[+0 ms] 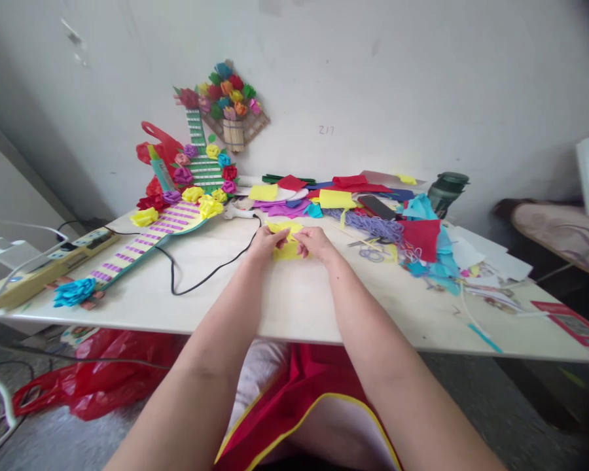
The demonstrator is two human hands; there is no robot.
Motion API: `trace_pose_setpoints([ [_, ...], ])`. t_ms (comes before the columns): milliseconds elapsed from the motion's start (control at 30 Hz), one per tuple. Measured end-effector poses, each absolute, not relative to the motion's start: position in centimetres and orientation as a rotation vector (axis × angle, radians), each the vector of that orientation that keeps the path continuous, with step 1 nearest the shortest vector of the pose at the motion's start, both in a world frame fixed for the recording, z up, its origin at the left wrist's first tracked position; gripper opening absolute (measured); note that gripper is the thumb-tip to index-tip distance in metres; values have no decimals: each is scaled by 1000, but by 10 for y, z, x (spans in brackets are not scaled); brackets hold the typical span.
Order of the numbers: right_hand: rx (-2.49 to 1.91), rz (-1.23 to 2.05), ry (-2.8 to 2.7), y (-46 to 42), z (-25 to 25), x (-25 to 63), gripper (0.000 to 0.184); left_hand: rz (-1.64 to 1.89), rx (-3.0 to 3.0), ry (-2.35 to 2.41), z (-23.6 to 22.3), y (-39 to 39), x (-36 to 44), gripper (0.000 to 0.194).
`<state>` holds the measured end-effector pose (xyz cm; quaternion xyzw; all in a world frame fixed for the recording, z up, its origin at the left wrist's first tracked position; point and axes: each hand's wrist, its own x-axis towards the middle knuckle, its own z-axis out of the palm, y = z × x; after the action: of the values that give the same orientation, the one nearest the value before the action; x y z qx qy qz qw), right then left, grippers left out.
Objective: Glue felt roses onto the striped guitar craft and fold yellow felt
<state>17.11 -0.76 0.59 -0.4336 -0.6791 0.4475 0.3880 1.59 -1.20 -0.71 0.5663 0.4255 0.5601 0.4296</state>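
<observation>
A piece of yellow crepe-like paper point(285, 250) is stretched between my two hands above the middle of the table. My left hand point(269, 243) pinches its left side, and my right hand point(314, 243) pinches its right side. Part of the paper hangs below the fingers, and my fingertips hide some of its upper edge. To the left lies a board with purple and white stripes point(160, 229), edged with yellow paper flowers point(210, 207) and a blue paper flower point(74, 292). Near my left hand rests a white glue gun point(239, 212) with a black cord.
Behind my hands lie coloured paper sheets point(336, 199), purple string point(373, 226) and a dark phone point(377, 207). A dark green bottle point(446, 193) stands at the back right. A power strip point(78, 252) sits at the left edge; the cord point(196, 290) loops across the table.
</observation>
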Motion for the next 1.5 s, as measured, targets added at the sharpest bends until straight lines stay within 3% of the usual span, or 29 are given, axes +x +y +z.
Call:
trace_pose_setpoints([
  [267,-1253,602,-1976,-4,2,166,30,1406,1437,1150,-8,-11,16,34],
  [467,-1188,1243,-1744,-7,7,171,24,1283,1402,1050,-7,-13,15,33],
  [567,-1090,1383,-1716,-10,10,175,22,1233,1378,994,-7,-13,16,33],
  [1033,-1012,1419,-1743,-9,7,175,18,1390,1401,1012,-7,-10,16,38],
  [1500,-1057,1104,-1872,-10,4,162,19,1336,1409,1066,-8,-10,17,41],
])
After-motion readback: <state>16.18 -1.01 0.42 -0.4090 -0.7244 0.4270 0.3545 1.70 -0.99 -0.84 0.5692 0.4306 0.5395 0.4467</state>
